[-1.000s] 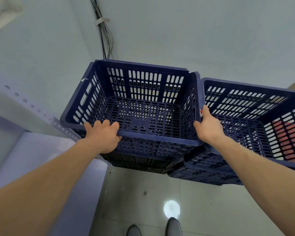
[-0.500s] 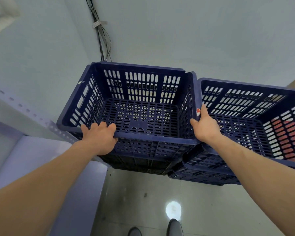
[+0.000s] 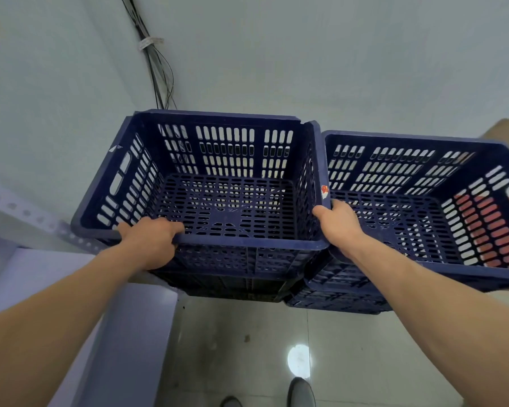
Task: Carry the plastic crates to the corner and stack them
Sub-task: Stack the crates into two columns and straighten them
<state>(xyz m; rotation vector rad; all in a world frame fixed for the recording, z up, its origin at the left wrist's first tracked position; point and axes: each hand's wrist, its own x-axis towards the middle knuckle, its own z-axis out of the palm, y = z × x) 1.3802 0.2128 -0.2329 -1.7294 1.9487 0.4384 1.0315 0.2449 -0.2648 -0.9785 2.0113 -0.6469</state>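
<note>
Left hand [image 3: 152,239] is clenched over the near rim of the top blue crate [image 3: 247,241], close to its near left corner, fingers hooked inside. Right hand [image 3: 340,224] grasps the same crate at its near right corner, thumb over the rim. Its fingers are mostly hidden in the seam against the neighbouring crate [image 3: 409,140]. Both hands are holding and the crate is empty. It sits atop the left stack [image 3: 232,284], in the room corner where two walls meet. Whether its base is fully seated on the crate below I cannot tell, because its own near wall hides the underside.

Risks:
- **Pinch:** my right fingers lie where the two rims touch, so any shove rightward could pinch them.
- **Tip:** if the base is not locked onto the lower crate, letting go may let it slide past the stack's near edge and tip at me, over my shoes [image 3: 301,390].
- **Cables:** pushing it past the stack's far edge could press the cable bundle [image 3: 155,63] running down the wall corner just behind.
- **Snag:** the perforated shelf upright [image 3: 41,223] is near the stack's left edge, and a swing left could catch the rim.
- **Knock-on:** the right stack [image 3: 335,299] touches mine, so a bump could shift both.
</note>
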